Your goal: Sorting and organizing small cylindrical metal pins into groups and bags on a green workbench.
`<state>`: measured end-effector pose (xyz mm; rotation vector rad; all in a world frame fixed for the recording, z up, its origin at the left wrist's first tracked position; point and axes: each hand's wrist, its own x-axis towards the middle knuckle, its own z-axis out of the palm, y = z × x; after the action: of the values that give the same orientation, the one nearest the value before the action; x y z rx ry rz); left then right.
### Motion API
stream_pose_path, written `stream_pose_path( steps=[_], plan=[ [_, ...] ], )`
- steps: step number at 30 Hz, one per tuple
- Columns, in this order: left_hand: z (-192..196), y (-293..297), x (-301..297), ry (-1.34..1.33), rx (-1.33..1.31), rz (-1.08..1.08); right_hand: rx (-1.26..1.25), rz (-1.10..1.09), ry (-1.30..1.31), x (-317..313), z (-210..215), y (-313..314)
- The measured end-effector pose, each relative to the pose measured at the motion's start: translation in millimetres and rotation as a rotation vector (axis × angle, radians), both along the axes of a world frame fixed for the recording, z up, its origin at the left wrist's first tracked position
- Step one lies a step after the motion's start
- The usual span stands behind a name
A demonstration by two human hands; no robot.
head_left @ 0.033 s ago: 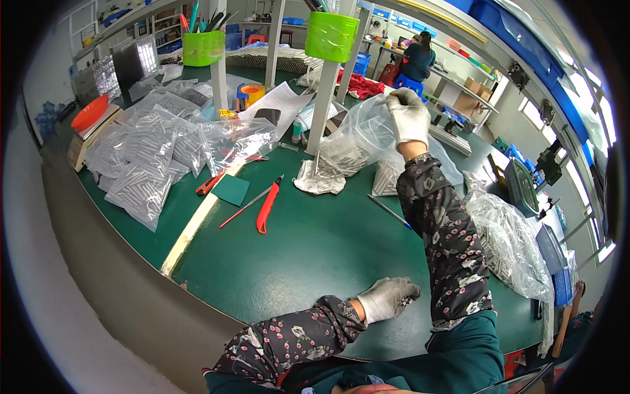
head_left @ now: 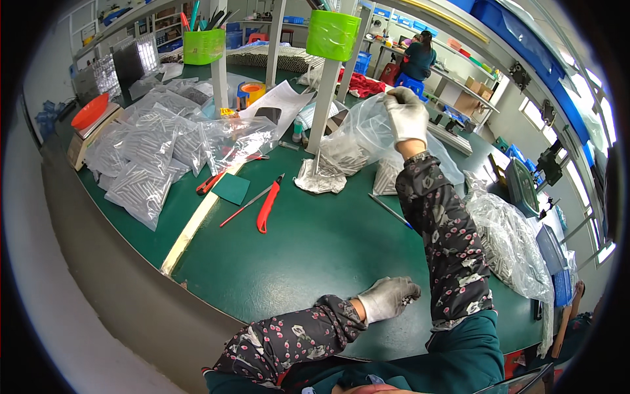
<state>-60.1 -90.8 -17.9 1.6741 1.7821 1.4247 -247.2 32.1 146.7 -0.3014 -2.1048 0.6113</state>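
My right hand [head_left: 407, 118], in a grey glove, is raised over the far side of the green table [head_left: 315, 256] and pinches the top edge of a clear plastic bag [head_left: 357, 134]. The bag hangs open and holds a heap of small silvery metal parts at its bottom. My left hand [head_left: 388, 297], also gloved, rests on the table near the front edge with its fingers curled shut. Whether it holds anything is hidden. A small crumpled bag of metal parts [head_left: 320, 178] lies just left of the held bag.
A red utility knife [head_left: 266, 209] and a green square pad [head_left: 231, 188] lie mid-table. Several bags of metal pins [head_left: 141, 187] are piled at the left, a large one [head_left: 508, 243] at the right. White posts carry green cups [head_left: 331, 34]. Another person [head_left: 417, 56] sits far behind.
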Motion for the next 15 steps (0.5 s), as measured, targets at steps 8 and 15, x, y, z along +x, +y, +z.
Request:
stream_pose_path(
  steps=[8,15],
  plan=[
    [0.7,3.8,3.5,-0.063,0.004,-0.027,-0.002,0.075,-0.375,-29.9,0.6,8.6],
    [-5.2,-0.7,0.6,-0.044,0.002,0.008,0.073,0.41,0.213,52.8,8.8,-53.2]
  ],
)
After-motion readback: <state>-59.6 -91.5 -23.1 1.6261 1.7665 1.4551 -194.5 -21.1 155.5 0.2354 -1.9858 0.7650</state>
